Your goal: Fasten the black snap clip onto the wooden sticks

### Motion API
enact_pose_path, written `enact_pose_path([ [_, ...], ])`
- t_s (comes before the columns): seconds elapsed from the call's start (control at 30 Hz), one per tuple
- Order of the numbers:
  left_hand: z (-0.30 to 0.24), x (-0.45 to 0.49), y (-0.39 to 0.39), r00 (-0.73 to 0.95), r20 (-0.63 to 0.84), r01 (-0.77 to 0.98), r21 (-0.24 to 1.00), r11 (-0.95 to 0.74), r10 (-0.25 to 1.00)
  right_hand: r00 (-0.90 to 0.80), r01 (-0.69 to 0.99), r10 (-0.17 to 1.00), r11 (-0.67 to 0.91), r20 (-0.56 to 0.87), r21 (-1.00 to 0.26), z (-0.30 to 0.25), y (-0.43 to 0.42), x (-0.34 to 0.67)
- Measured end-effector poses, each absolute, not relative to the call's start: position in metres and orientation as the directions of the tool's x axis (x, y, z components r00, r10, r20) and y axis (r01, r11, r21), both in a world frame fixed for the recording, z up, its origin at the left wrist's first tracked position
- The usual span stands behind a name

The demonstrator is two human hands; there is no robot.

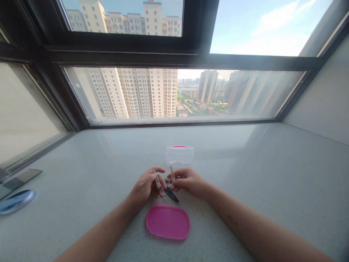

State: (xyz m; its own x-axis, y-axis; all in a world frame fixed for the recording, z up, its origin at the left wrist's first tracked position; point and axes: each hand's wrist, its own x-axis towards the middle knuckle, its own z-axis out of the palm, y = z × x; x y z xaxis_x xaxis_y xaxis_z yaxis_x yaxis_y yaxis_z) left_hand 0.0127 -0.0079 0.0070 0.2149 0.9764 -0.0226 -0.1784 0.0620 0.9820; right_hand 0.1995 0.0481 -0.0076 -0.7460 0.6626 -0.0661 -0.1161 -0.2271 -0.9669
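My left hand (145, 185) pinches a slim beige hair clip (157, 179) between thumb and fingers. Opposite it, my right hand (188, 181) grips another beige hair clip (172, 172), held nearly upright. Black hair clips (172, 195) lie on the counter between and just below the hands, partly hidden by the fingers. A pink oblong lid (168, 222) rests flat nearer to me. Just beyond the hands stands a clear plastic container (180, 155) with a pink patch showing at its top.
The pale speckled counter (245, 174) runs up to a dark-framed window (180, 62). At the left edge lie a blue, shiny oval object (16, 202) and a flat dark glassy object (23, 180). A white wall (324, 98) closes off the right side.
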Motion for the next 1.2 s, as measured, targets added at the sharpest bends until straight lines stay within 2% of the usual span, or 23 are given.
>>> enact_pose_path([
  [0.1,0.0079,0.0128,-0.0078,0.211,-0.034,-0.134,0.989,0.063,0.977,-0.752,-0.108,0.656,-0.219,-0.064,-0.97,-0.0067,0.0482,0.1993],
  [0.5,0.0024,0.0054,-0.0026,0.297,-0.035,-0.218,0.971,0.103,0.954,-0.76,-0.124,0.648,-0.226,-0.054,-0.966,-0.0092,0.0491,0.1996],
  [0.73,0.0054,0.0054,-0.0037,0.311,-0.023,-0.2,0.976,0.089,0.95,-0.763,-0.121,0.644,-0.229,-0.057,-0.966,-0.0065,0.0482,0.2007],
  [1.2,0.0051,0.0032,-0.0049,0.316,-0.015,-0.17,0.983,0.072,0.949,-0.724,-0.165,0.682,-0.312,-0.1,-0.935,-0.0071,0.0496,0.2001],
])
